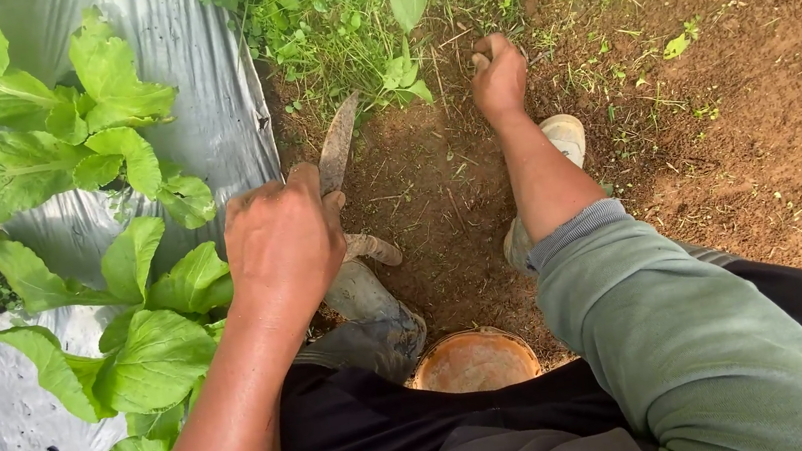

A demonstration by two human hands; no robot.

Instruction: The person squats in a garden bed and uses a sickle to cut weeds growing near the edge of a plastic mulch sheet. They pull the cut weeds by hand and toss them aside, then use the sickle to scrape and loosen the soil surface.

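Leafy green plants [65, 193], at least three, grow through silver plastic sheeting [206, 107] along the left edge. The left hand [282, 244] is clamped on one curved blade [338, 144]. The right hand [498, 75] is closed on weeds [338, 21] at the soil's top edge. One orange bowl [475, 361] sits between the legs.

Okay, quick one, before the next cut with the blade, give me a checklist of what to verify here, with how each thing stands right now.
1. Blade grip: left hand closed around the handle of the curved blade, tip pointing up and away. Ok.
2. Right hand apart from the blade: it grips weeds at soil level, with bare soil between. Ok.
3. Shoes: the light shoe sits just behind the right hand, off to the blade's side. Ok.
4. Leafy greens on the plastic sheet: close beside the left hand. Not ok.
5. Blade sharpness: cannot tell.
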